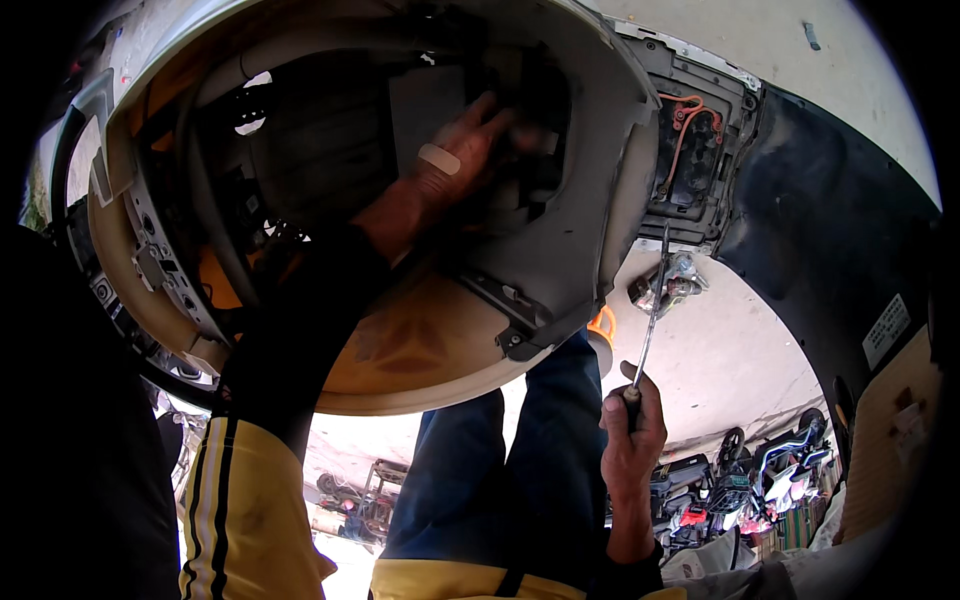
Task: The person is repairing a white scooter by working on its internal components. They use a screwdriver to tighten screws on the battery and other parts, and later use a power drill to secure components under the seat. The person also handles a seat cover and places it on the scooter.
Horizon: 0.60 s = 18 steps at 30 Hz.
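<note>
Left hand [462, 150] deep inside cream scooter body shell [420, 350], fingers spread on dark inner part, grip unclear; right hand [632, 432] clenched on screwdriver [652, 310] below-right of shell; best steadying shell before bringing tip in.

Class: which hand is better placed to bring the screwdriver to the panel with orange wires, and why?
Right, probably. The right hand grips the screwdriver, its tip near the panel with orange wires; the left hand reaches inside the cream shell.

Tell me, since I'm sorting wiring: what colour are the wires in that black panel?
Orange wires, looped across the black panel, seen in the head view.
</note>
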{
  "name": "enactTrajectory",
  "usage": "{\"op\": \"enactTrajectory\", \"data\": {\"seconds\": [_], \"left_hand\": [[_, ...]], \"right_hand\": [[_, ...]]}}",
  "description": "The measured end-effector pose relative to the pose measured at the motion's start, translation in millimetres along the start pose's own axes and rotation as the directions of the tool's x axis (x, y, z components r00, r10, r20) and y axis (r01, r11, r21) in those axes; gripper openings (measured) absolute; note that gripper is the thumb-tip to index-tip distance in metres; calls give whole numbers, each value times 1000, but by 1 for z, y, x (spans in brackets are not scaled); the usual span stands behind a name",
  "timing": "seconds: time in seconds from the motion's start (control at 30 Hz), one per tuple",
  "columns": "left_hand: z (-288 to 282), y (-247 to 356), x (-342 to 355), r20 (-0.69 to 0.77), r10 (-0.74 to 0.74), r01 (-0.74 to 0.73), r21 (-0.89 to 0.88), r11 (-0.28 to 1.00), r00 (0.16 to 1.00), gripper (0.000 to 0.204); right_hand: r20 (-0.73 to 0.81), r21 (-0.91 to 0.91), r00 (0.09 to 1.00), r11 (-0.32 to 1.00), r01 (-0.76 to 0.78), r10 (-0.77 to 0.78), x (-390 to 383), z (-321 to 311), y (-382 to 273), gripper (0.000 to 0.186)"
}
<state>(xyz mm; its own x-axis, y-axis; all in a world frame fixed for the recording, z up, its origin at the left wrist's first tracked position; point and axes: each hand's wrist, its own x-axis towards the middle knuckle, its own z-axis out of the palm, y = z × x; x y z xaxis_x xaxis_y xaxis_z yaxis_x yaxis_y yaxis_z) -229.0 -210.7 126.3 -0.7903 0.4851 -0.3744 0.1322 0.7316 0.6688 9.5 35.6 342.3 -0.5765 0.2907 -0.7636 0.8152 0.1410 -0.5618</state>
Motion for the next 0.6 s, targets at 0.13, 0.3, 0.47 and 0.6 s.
{"op": "enactTrajectory", "data": {"seconds": [0.13, 0.3, 0.47, 0.6], "left_hand": [[14, -12, 10, -36, 102, -99, 74, 992, 994, 30], [29, -23, 9, -72, 31, -23, 110, 994, 997, 28], [20, -7, 12, -70, 28, -25, 55, 998, 997, 25], [15, -2, 13, -66, -7, 12, 65, 998, 998, 22]], "right_hand": [[19, 11, 1000, 1000, -4, 4, 1, -1, 4, 39], [10, 4, 1000, 1000, 4, -4, 2, -2, 0, 39], [10, 11, 1000, 1000, 4, -4, 2, -4, 1, 38], [-5, -20, 1000, 1000, -14, 14, 3, -4, 6, 37]]}}
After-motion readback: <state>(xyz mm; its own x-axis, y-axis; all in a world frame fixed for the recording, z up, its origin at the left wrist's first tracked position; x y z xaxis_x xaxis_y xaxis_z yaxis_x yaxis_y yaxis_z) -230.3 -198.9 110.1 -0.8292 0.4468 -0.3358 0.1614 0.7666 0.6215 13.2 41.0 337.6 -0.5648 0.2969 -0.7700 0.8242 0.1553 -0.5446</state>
